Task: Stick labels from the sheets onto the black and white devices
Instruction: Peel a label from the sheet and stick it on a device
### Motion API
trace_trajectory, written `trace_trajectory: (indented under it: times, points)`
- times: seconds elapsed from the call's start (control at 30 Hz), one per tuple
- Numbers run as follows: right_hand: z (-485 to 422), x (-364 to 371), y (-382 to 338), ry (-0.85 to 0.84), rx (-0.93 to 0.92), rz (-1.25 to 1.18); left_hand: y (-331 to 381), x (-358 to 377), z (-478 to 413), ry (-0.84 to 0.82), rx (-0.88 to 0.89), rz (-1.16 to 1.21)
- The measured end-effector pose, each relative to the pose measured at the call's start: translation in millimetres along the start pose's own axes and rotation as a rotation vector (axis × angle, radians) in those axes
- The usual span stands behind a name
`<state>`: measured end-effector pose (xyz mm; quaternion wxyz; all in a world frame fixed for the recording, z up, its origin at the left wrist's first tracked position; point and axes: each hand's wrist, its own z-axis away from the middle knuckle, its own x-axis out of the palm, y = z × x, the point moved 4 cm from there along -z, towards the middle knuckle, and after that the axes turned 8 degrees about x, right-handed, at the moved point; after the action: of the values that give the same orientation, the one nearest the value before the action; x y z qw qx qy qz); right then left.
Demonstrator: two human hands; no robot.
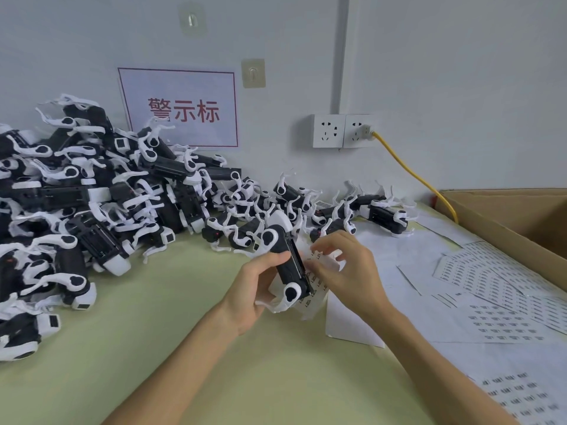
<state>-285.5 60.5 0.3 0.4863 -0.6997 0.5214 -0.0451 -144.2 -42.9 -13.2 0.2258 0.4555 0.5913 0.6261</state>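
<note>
You're clearly at a factory labelling bench: a huge heap of identical black and white devices (92,194) along the back left edge of the tabletop (184,348), printed label sheets (506,302) by its right edge, a cardboard box (506,216), and a red-lettered sign (181,108) on the wall.

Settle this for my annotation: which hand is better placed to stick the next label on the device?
Likely right: the right hand is at the label sheet beside the device, while the left hand grips it.

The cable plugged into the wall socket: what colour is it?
Yellow. The cable shows best in the head view, the only one.
</note>
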Motion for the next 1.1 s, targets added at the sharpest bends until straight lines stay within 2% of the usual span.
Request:
trace_trajectory:
  times: [0.13, 0.37, 0.73, 0.97, 1.1]
  points:
    - [0.9, -1.3, -1.8, 0.01, 0.033, -0.07, -1.9, -1.2, -0.3, 0.017, 0.011, -0.018]
    - [2.1, -2.0, 2.8, 0.012, 0.108, -0.086, -0.9, -0.2, 1.5, -0.068, 0.013, -0.088]
    - [0.3, -8.5, 3.5, 0.05, 0.167, -0.159, -1.0, 8.0, 3.9, -0.042, 0.025, -0.168]
    - [-4.4, -10.0, 13.5, -0.05, 0.424, -0.304, -2.2, 1.8, 2.9, -0.03, -0.002, -0.157]
    - [-4.0, -8.7, 14.4, -0.058, 0.457, -0.328, -3.2, 0.5, 2.0, -0.046, 0.0, -0.158]
